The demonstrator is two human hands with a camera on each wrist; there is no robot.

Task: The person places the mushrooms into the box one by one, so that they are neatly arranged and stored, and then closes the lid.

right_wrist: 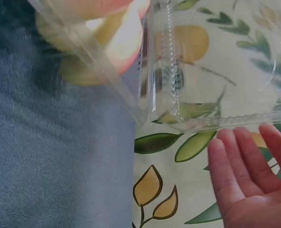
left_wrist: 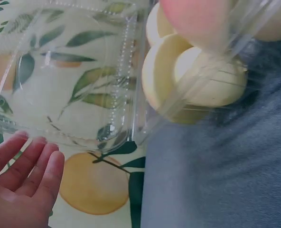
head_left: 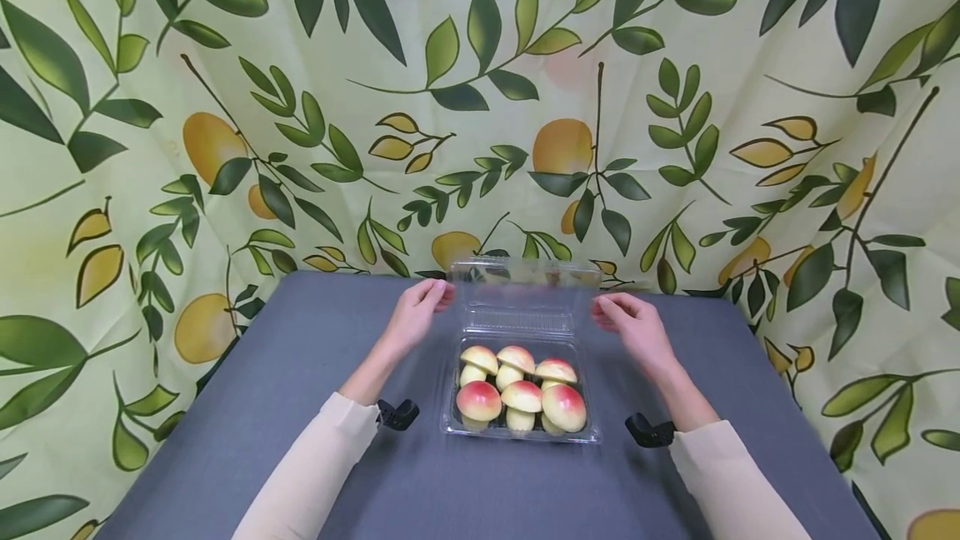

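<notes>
A clear plastic clamshell box [head_left: 525,437] lies on the table, its transparent lid [head_left: 525,286] raised at the back. In the box sit several mushroom-shaped pieces [head_left: 479,401] with pale stems and red-and-cream caps, in two rows. My left hand [head_left: 422,307] is at the lid's left side; in the left wrist view its fingers [left_wrist: 48,175] stretch out to the lid's edge. At the right side is my right hand [head_left: 633,327], its fingers [right_wrist: 233,161] extended by the lid's edge in the right wrist view. Whether either thumb touches the lid is hidden.
The grey table [head_left: 352,473] ends just behind the raised lid. A cloth backdrop [head_left: 480,107] printed with leaves and fruit hangs behind and along both sides. Black wrist mounts [head_left: 397,414] sit on both wrists, close to the tabletop.
</notes>
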